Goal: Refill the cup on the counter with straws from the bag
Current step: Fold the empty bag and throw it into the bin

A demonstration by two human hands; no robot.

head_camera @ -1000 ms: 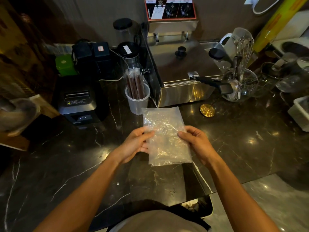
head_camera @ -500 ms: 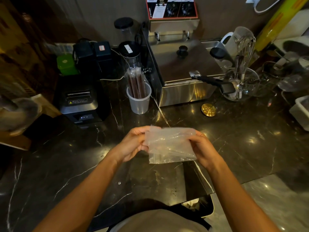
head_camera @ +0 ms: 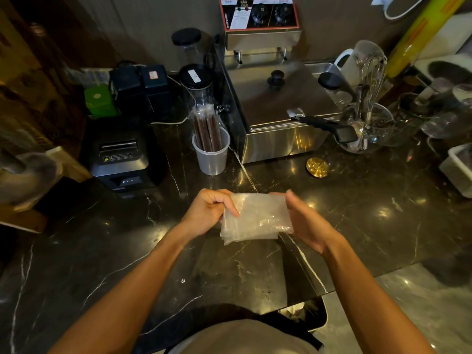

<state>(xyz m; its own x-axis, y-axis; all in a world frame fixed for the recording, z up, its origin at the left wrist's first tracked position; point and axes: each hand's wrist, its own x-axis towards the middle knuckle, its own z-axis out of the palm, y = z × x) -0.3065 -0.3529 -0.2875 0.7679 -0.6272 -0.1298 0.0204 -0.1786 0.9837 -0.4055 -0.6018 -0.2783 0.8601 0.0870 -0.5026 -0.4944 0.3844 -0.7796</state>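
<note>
You are folding the emptied bag (head_camera: 255, 217) smaller, both hands' grip holding it; straws (head_camera: 207, 130) standing in far cup (head_camera: 212, 157): refill apparently done.

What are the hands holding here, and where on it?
Both hold the clear plastic bag, folded over: left hand pinches its left edge, right hand grips its right edge.
</note>
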